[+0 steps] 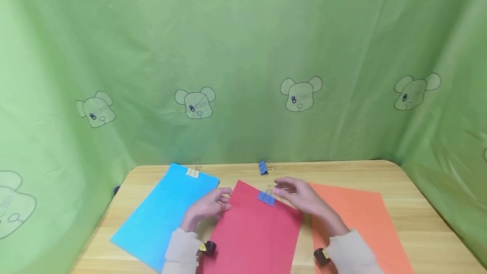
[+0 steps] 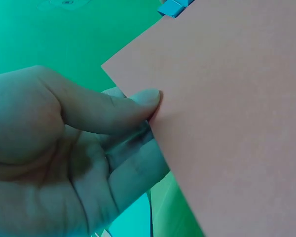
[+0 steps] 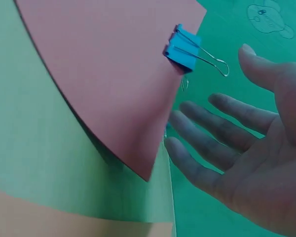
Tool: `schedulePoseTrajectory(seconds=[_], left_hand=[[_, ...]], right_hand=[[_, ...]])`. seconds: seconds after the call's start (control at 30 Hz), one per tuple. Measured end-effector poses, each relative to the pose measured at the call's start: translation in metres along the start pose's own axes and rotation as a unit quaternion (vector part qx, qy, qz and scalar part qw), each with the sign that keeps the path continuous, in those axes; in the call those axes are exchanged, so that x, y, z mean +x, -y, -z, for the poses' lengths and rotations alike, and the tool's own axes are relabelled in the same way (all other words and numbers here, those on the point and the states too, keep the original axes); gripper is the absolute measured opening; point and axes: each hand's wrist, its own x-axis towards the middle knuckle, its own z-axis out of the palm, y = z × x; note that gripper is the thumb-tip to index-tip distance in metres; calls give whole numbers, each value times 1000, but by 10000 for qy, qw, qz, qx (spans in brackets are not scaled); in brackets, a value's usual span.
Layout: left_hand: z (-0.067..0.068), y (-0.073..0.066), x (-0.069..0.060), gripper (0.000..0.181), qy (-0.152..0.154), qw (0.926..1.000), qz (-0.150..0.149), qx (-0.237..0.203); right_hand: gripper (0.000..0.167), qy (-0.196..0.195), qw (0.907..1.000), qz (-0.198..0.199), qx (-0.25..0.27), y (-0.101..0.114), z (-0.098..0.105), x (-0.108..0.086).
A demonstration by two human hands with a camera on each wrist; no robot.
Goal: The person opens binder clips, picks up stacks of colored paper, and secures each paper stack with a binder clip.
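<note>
Red paper (image 1: 258, 231) is raised and tilted in front of me, with a blue binder clip (image 1: 266, 198) on its top edge. My left hand (image 1: 208, 204) pinches the left edge of the paper near the upper corner, thumb on the front and fingers behind, as the left wrist view shows. My right hand (image 1: 304, 195) is beside the clip with its fingers spread. In the right wrist view, that hand (image 3: 251, 143) holds nothing, and the clip (image 3: 182, 49) stands on the paper with its wire handles sticking out.
Blue paper (image 1: 167, 215) with a white binder clip (image 1: 192, 173) lies at the left. Orange paper (image 1: 357, 223) lies at the right. Another blue binder clip (image 1: 263, 167) stands near the back edge of the wooden table (image 1: 418, 206). A green curtain (image 1: 243, 54) hangs behind.
</note>
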Motion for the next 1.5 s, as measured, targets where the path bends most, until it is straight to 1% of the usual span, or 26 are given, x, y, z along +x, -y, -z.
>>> schedulePoseTrajectory(seconds=[0.1, 0.2, 0.3, 0.43, 0.57, 0.7, 0.9, 1.0, 1.13, 1.23, 1.37, 1.5], left_hand=[[3, 4, 0, 12, 6, 9999, 86, -124], [5, 6, -1, 14, -78, 9996, 204, -196], [7, 6, -3, 14, -171, 9990, 291, -286], [10, 6, -4, 15, -352, 9981, 344, -382], [11, 10, -3, 15, -499, 9968, 385, -486], [13, 15, -2, 14, -626, 9948, 394, -703], [17, 20, 0, 17, -875, 9903, 396, -1000], [18, 22, 0, 19, -984, 9886, 422, -1061], [17, 24, 1, 17, -1028, 9874, 454, -1113], [15, 25, 3, 15, -1051, 9861, 485, -1193], [12, 25, 5, 15, -1147, 9839, 538, -1257], [9, 22, 7, 13, -1253, 9823, 534, -1286]], right_hand=[[47, -35, 9999, 88, -62, 0, 2, 12], [43, -160, 9998, 84, -48, -1, 4, 23], [43, -212, 9996, 91, -139, -1, 6, 34], [46, -259, 9987, 58, -424, -2, 7, 50], [50, -316, 9973, -135, -656, -3, 8, 62], [53, -297, 9965, -345, -696, -2, 6, 72], [52, -317, 9947, -570, -790, -2, 2, 85], [51, -341, 9928, -675, -927, -3, 2, 92], [50, -426, 9897, -868, -1055, -3, -1, 101], [46, -484, 9868, -1114, -1071, 1, -4, 106], [35, -522, 9826, -1456, -1030, 4, -9, 112], [27, -584, 9801, -1564, -1077, 4, -12, 118]])
